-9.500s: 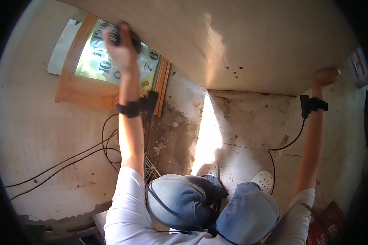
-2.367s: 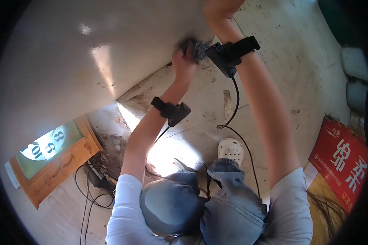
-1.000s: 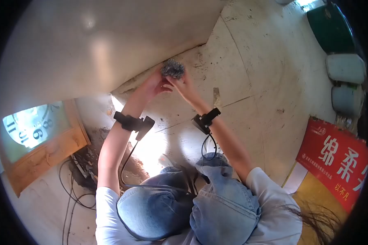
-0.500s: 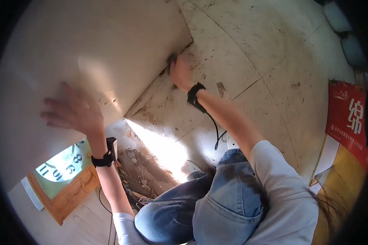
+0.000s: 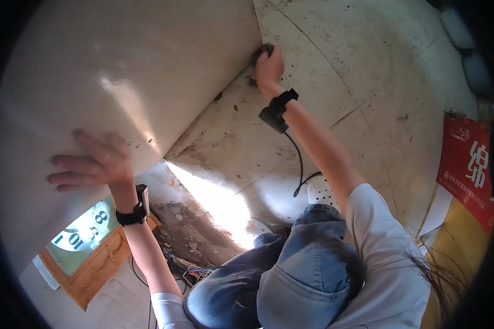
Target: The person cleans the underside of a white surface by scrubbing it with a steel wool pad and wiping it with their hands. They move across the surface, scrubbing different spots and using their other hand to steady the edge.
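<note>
My right hand [image 5: 270,67] is closed around a dark scrubber-like object [image 5: 264,52] at the far corner of a large pale panel [image 5: 192,49], where the panel meets the dirty tiled floor [image 5: 340,71]. Dark smudges mark the floor along the panel's lower edge. On the left, my left hand [image 5: 96,159] lies against the panel's smooth face with its fingers spread, holding nothing. Black straps with small boxes sit on both wrists, and a cable hangs from the right one.
A wooden-framed clock [image 5: 90,257] stands at the lower left, with cables near it. Rubble and dirt [image 5: 184,222] lie beside my knees. A red printed sheet [image 5: 466,164] is at the right. Bright sunlight crosses the floor.
My right hand has slid up and to the right along the panel's edge with the dark object, reaching its corner. My left hand has moved slightly lower on the panel.
</note>
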The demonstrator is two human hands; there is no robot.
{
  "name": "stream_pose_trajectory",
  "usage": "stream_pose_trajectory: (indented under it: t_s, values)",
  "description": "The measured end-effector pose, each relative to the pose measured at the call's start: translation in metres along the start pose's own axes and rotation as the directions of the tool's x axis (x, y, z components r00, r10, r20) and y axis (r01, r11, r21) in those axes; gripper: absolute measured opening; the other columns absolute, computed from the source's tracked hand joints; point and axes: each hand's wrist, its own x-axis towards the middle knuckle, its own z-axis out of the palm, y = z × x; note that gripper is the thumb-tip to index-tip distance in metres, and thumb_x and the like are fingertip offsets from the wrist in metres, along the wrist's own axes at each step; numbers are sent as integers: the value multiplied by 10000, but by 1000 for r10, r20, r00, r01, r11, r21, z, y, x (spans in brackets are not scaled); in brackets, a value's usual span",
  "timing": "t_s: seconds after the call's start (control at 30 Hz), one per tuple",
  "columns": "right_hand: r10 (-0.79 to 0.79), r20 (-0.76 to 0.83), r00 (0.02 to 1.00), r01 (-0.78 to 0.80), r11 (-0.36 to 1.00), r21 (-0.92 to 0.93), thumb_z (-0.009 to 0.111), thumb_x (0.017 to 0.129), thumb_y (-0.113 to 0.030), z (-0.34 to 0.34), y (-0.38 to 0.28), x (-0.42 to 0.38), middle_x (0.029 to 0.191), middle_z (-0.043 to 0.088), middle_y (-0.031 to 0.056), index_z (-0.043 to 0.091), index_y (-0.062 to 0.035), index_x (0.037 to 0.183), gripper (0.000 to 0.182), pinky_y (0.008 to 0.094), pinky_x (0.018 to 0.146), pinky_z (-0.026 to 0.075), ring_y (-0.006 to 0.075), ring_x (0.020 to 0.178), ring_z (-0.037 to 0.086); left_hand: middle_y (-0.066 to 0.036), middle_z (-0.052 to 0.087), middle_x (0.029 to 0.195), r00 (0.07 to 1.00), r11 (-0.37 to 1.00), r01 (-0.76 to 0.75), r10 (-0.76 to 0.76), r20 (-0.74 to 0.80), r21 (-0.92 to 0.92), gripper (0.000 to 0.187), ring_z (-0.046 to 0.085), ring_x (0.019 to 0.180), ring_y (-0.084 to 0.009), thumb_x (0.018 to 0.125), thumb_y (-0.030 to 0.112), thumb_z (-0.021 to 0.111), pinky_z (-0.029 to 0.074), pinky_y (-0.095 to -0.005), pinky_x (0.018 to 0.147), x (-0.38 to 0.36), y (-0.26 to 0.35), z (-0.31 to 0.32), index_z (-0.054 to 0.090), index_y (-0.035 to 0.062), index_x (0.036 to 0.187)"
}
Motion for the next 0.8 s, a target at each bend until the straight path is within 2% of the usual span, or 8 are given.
stream_pose_trajectory:
  t_s: [0.03, 0.17, 0.27, 0.4, 0.5, 0.6, 0.7, 0.8]
  values:
    - [52, -16, 999, -52, 999, 2, 496, 807, -91, 1, -3, -1, 835, 557, 239, 462, 3, 939, 166, 473, 685, 422, 425, 800, 529, -257, 153, 1399, 1000, 1000, 1, -1, -4, -5, 521, 86, 1283, -480, 891, 405, 296, 49, -569, 1014, -1, 1, 0, 309, 140, 1339]
    - [-208, 214, 954, 218, 976, -24, 487, 811, -110, 14, 23, -28, 852, 553, 242, 473, 18, 919, 169, 471, 702, 421, 424, 825, 527, -253, 157, 1400, 1000, 1000, -4, 3, -31, -13, 516, 88, 1286, -474, 890, 401, 294, 54, -563, 1017, 1, 2, 2, 316, 139, 1334]
    - [194, 47, 980, -199, 963, 182, 497, 800, -110, -11, -9, 9, 886, 553, 254, 476, 39, 945, 209, 476, 735, 416, 427, 858, 525, -250, 153, 1402, 1000, 1000, -13, 13, -25, -16, 516, 88, 1288, -470, 889, 403, 290, 57, -563, 1017, 0, -1, 1, 319, 139, 1331]
    - [31, 56, 998, -24, 993, -112, 508, 795, -111, 21, 17, -10, 925, 552, 262, 464, 50, 957, 232, 460, 745, 422, 423, 880, 530, -245, 144, 1406, 1000, 1000, -2, 1, -25, -19, 522, 85, 1291, -464, 886, 409, 290, 53, -560, 1019, -1, 1, 2, 320, 137, 1330]
    - [-36, 54, 998, 37, 999, -20, 508, 795, -113, 24, 24, -20, 928, 553, 250, 457, 45, 943, 222, 460, 761, 416, 429, 895, 522, -244, 143, 1407, 1000, 1000, -11, 11, -18, -5, 527, 77, 1291, -466, 884, 413, 291, 50, -562, 1017, -1, 1, 2, 322, 131, 1328]
    - [277, 67, 958, -283, 896, 343, 520, 787, -121, -6, -9, 12, 953, 551, 255, 455, 41, 970, 254, 462, 783, 412, 428, 912, 517, -249, 140, 1405, 1000, 1000, -24, 24, -11, -16, 532, 71, 1290, -470, 885, 414, 289, 52, -571, 1013, 1, 0, 0, 325, 120, 1327]
    - [92, 162, 982, -106, 991, 78, 507, 796, -107, 6, -10, -28, 947, 554, 255, 451, 29, 981, 237, 459, 758, 418, 424, 882, 527, -256, 138, 1403, 1000, 1000, -7, 7, -5, -1, 542, 68, 1291, -468, 887, 420, 285, 59, -579, 1008, -2, 0, 2, 323, 110, 1330]
    - [-130, 141, 981, 81, 948, 309, 482, 807, -85, -24, -47, -42, 893, 563, 247, 430, 5, 1003, 222, 469, 689, 418, 426, 808, 535, -261, 134, 1402, 1000, 1000, -24, 24, -15, -14, 546, 68, 1293, -465, 888, 421, 283, 61, -581, 1007, -1, -1, 3, 323, 103, 1331]
